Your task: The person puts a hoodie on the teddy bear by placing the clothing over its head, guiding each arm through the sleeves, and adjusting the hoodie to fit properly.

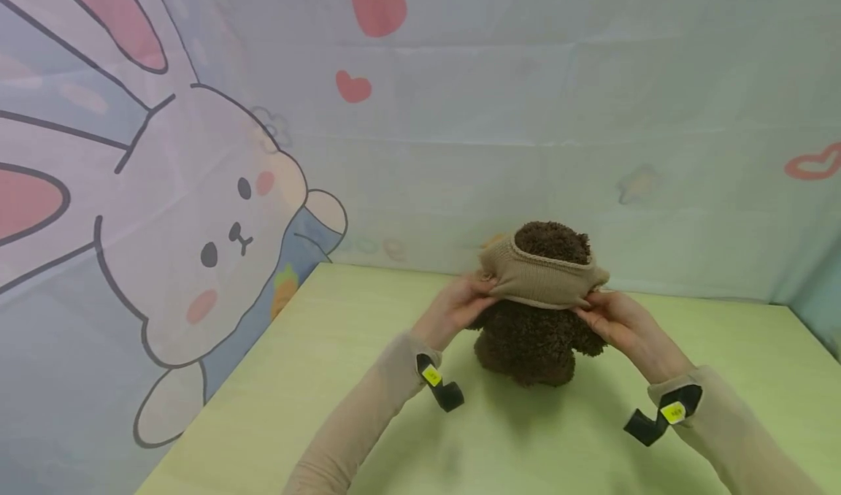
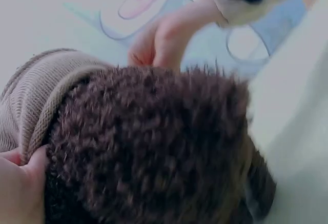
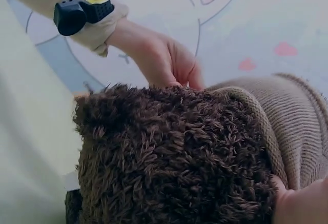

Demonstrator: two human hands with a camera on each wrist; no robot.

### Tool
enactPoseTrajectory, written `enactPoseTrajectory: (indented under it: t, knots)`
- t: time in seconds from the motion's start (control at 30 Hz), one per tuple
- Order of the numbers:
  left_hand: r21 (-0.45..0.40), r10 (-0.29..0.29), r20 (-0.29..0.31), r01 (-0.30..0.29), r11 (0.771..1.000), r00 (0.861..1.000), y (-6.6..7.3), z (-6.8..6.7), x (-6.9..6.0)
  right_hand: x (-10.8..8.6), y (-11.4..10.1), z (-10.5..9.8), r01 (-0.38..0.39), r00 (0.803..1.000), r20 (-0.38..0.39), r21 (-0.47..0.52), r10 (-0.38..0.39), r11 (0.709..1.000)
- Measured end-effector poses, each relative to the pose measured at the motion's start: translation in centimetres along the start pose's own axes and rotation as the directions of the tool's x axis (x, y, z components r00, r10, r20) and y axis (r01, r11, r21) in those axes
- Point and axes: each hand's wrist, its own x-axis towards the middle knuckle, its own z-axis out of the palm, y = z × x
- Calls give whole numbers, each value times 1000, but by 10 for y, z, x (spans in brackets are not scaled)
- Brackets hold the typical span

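Note:
A dark brown, curly-furred plush toy (image 1: 525, 342) stands upright on the table. Round its upper part sits a tan ribbed knit garment (image 1: 545, 276), with brown fur showing through the opening at its top. My left hand (image 1: 453, 309) pinches the lower edge of the knit on the left side. On the opposite side, my right hand (image 1: 620, 323) pinches the same edge between thumb and fingers. Close up in the left wrist view, the left thumb lies on the rolled hem (image 2: 38, 126). The toy's face is hidden from every view.
The pale green table (image 1: 709, 349) reaches back to a hanging cloth (image 1: 473, 115) printed with hearts and a large rabbit (image 1: 217, 210). Each wrist wears a black strap-on camera, one at the left (image 1: 440, 383) and one at the right (image 1: 663, 415).

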Motion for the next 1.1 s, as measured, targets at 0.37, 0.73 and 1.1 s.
enactPoseTrajectory:
  t: [0.37, 0.73, 1.1]
  knots:
    - [129, -57, -15, 58, 990, 998, 14, -2, -7, -9, -4, 9, 4, 1000, -21, -275, -10, 961]
    - [297, -193, -48, 199, 934, 980, 27, 7, -1, -10, -10, 21, -161, 987, -57, -394, 150, 905]
    - [321, -216, -112, 241, 916, 970, 32, 8, 0, -8, -13, 25, -157, 984, -136, -369, 114, 916]
